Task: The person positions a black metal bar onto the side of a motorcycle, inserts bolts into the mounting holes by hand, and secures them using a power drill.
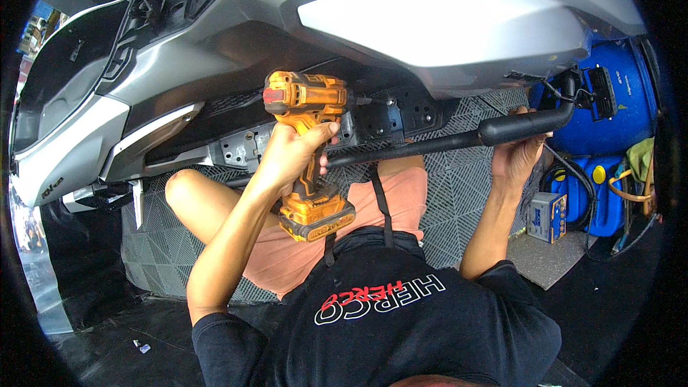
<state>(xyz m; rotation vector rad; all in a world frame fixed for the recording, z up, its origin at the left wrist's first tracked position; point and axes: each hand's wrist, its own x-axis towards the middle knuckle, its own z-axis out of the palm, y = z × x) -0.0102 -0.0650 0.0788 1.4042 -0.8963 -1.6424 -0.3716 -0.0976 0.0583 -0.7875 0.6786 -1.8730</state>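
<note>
My left hand grips the handle of an orange and black cordless driver, its bit pointing right into the black underside frame of a silver scooter. A battery pack hangs at the tool's base above my thigh. My right hand is wrapped around a black bar with a thicker rubber grip end, holding it up beneath the scooter body. The bar runs from the frame out to the right.
Grey patterned floor tiles lie under the scooter. Blue plastic drums stand at the right with cables and a small blue and white box beside them. My bent knee rests at the left. Black floor lies below.
</note>
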